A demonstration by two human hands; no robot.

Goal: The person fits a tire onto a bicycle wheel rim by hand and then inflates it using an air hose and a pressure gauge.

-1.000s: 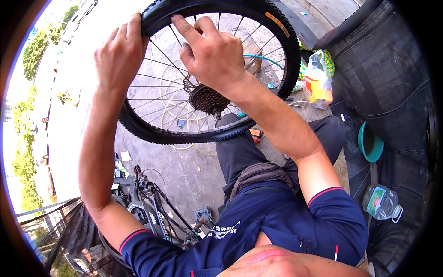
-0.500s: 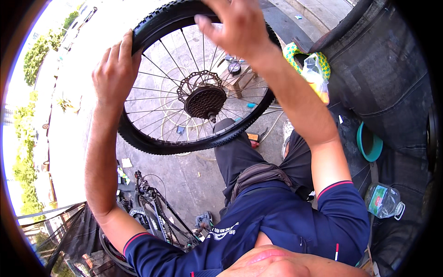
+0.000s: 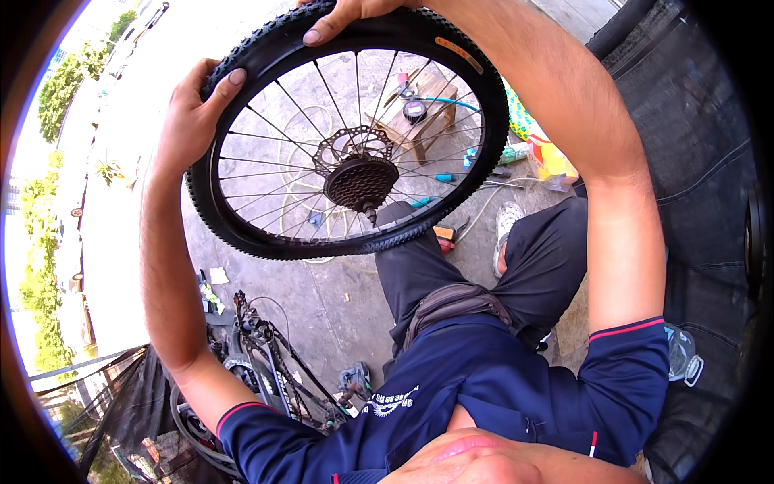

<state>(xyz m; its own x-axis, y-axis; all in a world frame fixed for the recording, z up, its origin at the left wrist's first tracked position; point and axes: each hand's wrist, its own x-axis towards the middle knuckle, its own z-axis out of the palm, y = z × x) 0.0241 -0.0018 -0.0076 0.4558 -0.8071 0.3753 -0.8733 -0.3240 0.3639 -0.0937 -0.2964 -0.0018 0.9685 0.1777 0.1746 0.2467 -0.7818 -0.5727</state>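
Note:
A bicycle wheel with a knobby black tire, spokes, a brake disc and a cassette is held raised over my legs, its lower edge near my thigh. My left hand grips the tire on its upper left, thumb on the sidewall. At the top, my right hand holds the tire, thumb pressed toward the inner edge and other fingers partly out of view.
A wooden stool with small tools, hoses and plastic bags lie beyond the wheel. A bicycle frame is at lower left, a plastic bottle at lower right, dark fabric along the right.
My right hand lifted off and now grips the tire higher up, its forearm moved outward right. My left hand shifted down and leftward along with the wheel's edge.

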